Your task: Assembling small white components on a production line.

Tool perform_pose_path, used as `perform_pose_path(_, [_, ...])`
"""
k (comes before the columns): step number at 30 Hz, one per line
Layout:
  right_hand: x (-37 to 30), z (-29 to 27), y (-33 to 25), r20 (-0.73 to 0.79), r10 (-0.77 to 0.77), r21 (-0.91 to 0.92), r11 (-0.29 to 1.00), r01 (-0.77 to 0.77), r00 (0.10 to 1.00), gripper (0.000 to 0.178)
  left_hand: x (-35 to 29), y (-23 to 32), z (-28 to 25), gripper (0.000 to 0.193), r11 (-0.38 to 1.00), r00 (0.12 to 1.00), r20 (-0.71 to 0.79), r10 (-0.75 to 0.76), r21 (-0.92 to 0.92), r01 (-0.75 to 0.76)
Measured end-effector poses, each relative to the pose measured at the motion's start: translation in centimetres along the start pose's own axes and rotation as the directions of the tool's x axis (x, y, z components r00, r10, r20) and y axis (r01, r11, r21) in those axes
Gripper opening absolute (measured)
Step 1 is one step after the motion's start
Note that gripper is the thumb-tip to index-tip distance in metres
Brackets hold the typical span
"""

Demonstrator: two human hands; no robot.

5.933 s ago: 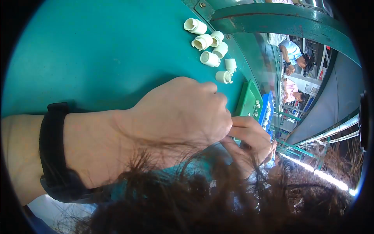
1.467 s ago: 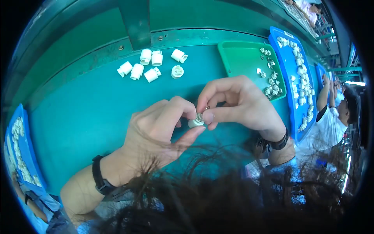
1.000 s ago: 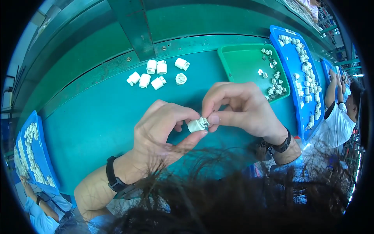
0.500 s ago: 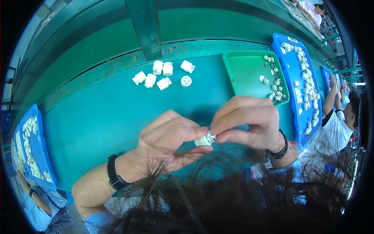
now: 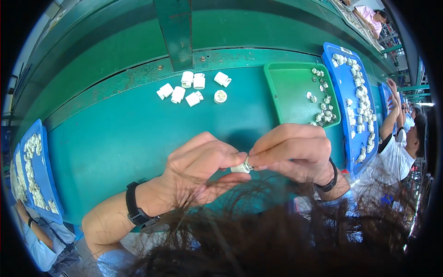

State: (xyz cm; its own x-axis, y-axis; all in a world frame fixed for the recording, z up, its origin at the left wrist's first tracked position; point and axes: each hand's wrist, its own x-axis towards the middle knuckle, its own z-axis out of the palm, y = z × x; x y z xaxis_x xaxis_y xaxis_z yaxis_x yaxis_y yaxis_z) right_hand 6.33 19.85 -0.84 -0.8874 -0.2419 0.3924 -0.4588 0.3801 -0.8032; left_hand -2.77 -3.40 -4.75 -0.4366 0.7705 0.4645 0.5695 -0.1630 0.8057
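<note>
My left hand (image 5: 203, 164) and my right hand (image 5: 293, 151) meet over the teal table (image 5: 115, 138). Between their fingertips sits one small white plastic fitting (image 5: 242, 166) with a metal ring at its end. The left hand grips the white body, and the right hand's fingertips pinch the ringed end. A black wristband is on each wrist. Dark hair hides the lower part of the view.
Several white fittings (image 5: 194, 87) lie in a loose group at the table's far side. A green tray (image 5: 295, 92) holds small metal parts, and a blue tray (image 5: 357, 106) of white pieces lies right of it. Another blue tray (image 5: 32, 171) is at left. A person in white sits at right.
The view has swung from a close, tilted look to the whole table. Both hands with the fitting have drifted lower and slightly right in the picture, and they still hold it.
</note>
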Motion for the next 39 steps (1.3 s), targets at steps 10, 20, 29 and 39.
perform_pose_path(10, [0.3, -0.2, -0.6, 0.033, -0.031, -0.085, 0.996, 0.034, 0.999, 0.011, 0.1, -0.3, 0.1, 0.042, 0.995, 0.998, -0.017, -0.063, -0.084, 0.061])
perform_pose_path(20, [0.3, -0.2, 0.0, 0.053, 0.329, 0.334, 0.884, -0.327, 0.943, 0.013, 0.4, -0.2, 0.5, 0.045, 0.999, 0.998, -0.069, 0.002, -0.043, -0.005])
perform_pose_path(29, [-0.1, -0.2, 1.0, 0.048, 0.277, 0.297, 0.913, -0.278, 0.960, 0.016, 0.5, -0.9, 1.0, 0.031, 0.991, 0.995, 0.008, -0.100, 0.093, 0.099])
perform_pose_path(39, [-0.1, 0.9, 0.4, 0.284, 0.529, 0.685, 0.472, -0.556, 0.800, 0.025, -0.6, 0.0, 1.2, 0.039, 0.895, 0.967, 0.245, -0.066, 0.443, -0.051])
